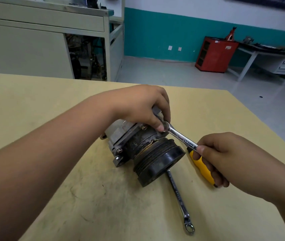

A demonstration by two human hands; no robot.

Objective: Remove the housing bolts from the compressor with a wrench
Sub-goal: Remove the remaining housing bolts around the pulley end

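Observation:
A dirty metal compressor (138, 145) lies on its side on the tan table, its black pulley (162, 162) facing me. Two housing bolts (119, 150) (144, 127) show on its flange. My left hand (141, 106) rests on top of the compressor, thumb and fingers pinching the head of a chrome wrench (181, 136) against the housing. My right hand (214, 153) grips that wrench's far end, with a yellow-handled tool (202, 167) lying under its fingers. The bolt under the wrench head is hidden by my left fingers.
A second combination wrench (178, 195) lies on the table (51, 197), running from under the pulley toward me. The table's far edge and right corner are near the compressor. Beyond stand a grey cabinet (42, 40), a red cabinet (214, 54) and a workbench (268, 54).

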